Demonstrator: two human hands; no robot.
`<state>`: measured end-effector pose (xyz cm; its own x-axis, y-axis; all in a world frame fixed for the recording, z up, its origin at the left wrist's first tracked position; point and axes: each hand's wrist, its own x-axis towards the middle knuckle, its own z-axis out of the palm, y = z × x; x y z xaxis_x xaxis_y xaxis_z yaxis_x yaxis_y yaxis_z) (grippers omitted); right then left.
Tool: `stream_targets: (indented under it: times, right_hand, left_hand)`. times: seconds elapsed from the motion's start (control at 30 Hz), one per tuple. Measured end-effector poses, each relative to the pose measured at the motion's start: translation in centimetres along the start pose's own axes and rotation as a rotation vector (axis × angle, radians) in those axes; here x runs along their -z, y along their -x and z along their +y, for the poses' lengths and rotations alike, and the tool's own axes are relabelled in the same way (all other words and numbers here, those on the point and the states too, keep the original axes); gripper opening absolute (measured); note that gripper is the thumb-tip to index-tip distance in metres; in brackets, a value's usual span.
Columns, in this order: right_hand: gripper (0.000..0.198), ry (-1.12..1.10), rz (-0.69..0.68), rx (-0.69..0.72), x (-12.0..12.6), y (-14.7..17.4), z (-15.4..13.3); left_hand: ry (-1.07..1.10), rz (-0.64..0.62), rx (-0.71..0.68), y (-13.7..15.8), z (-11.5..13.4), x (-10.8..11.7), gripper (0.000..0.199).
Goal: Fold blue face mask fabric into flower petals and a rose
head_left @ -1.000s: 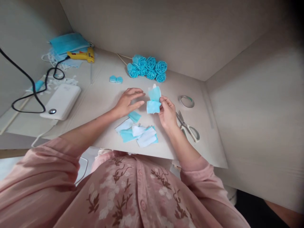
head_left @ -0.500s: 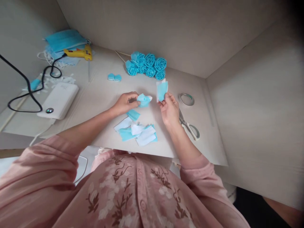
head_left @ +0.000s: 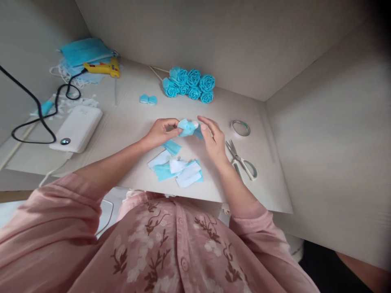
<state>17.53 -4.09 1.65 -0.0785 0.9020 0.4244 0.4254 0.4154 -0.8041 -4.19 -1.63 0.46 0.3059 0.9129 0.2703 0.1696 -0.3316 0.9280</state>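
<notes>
My left hand (head_left: 162, 133) pinches a partly formed light-blue fabric flower (head_left: 186, 127) between thumb and fingers, a white tip showing on its right side. Just right of it, my right hand (head_left: 214, 140) has its index finger and thumb close to that tip. A blue fabric piece (head_left: 198, 131) shows at the right thumb, mostly hidden by the fingers and the flower. Below the hands lie several cut blue and white fabric pieces (head_left: 189, 174). To the right rest scissors (head_left: 242, 160) with pale handles, blades partly apart.
Several blue fabric roses (head_left: 194, 77) on sticks lie at the back. Small blue cut petals (head_left: 148, 99) sit left of them. A tape roll (head_left: 240, 128) is at right. At left are a yellow glue gun (head_left: 102, 68), face masks (head_left: 85, 51), a white power bank (head_left: 77, 128) and a black cable (head_left: 32, 142).
My right hand has brought its blue fabric piece down and left to the flower, turning it largely out of sight. My left hand has barely moved, and more of the scissors shows.
</notes>
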Motion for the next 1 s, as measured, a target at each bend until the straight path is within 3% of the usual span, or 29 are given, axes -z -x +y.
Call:
stream_targets:
  times: [0.1, 0.3, 0.57, 0.77, 1.0]
  right_hand:
    - [0.035, -0.115, -0.102, -0.058, -0.8, 0.5, -0.7]
    - [0.028, -0.083, -0.048, -0.077, -1.2, 0.9, -0.3]
    - [0.022, 0.061, -0.053, 0.064, -1.7, 1.0, -0.9]
    - [0.022, 0.013, 0.055, -0.05, -1.8, 1.2, -1.1]
    - [0.031, -0.237, 0.051, -0.188, -1.8, 1.1, -0.5]
  left_hand:
    - [-0.036, -0.045, -0.022, 0.3, 0.6, -0.2, 0.033]
    - [0.019, -0.138, -0.023, 0.7, 1.6, 0.1, 0.045]
    - [0.053, 0.005, 0.002, 0.5, 0.8, -0.3, 0.043]
    - [0.148, 0.072, 0.056, 0.5, 1.2, -0.6, 0.039]
    - [0.256, 0.131, 0.096, 0.4, 0.8, -0.8, 0.04]
